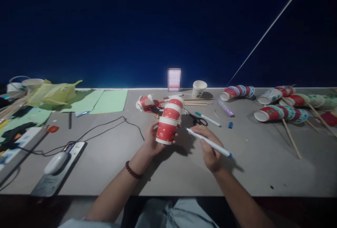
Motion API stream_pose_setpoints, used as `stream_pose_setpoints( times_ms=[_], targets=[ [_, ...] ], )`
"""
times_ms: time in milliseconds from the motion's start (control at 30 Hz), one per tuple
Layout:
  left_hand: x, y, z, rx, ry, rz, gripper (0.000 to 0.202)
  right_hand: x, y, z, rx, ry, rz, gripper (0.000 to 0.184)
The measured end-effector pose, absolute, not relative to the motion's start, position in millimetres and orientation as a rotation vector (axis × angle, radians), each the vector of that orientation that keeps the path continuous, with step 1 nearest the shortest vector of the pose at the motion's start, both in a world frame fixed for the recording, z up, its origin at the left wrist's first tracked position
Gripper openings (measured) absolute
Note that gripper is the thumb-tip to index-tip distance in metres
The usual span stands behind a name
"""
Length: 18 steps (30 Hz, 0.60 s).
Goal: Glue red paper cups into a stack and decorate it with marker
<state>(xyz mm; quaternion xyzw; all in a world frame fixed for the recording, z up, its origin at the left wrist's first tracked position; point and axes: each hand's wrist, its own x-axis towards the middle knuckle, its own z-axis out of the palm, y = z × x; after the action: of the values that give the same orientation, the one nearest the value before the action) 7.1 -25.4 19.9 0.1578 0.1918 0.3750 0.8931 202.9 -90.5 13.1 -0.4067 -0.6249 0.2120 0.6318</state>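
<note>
My left hand (150, 140) is closed round a chain of three red-and-white paper cups (169, 119), held tilted above the grey table (105, 164). My right hand (208, 147) pinches a white marker pen with a blue tip (207, 142). The pen's tip points left, close to the lowest cup. A dark bead bracelet (132, 171) is on my left wrist.
Black scissors (197, 119), another pen (207, 119), a blue cap (230, 125) and a cut red cup (144, 102) lie behind my hands. Several cup chains on sticks (279, 112) lie at the right. Green paper (105, 101), a cable, a power strip (59, 166) at the left.
</note>
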Motion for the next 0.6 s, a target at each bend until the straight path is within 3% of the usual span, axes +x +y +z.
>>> stream_pose_setpoints(
  times_ms=[400, 600],
  targets=[
    [15, -28, 24, 0.262, 0.417, 0.839, 0.046, 194, -89, 6, -1.027, -1.479, 0.424, 0.032],
    [16, -29, 20, 0.292, 0.431, 0.858, 0.040, 190, -88, 16, -1.133, -1.620, 0.439, 0.063]
  ],
)
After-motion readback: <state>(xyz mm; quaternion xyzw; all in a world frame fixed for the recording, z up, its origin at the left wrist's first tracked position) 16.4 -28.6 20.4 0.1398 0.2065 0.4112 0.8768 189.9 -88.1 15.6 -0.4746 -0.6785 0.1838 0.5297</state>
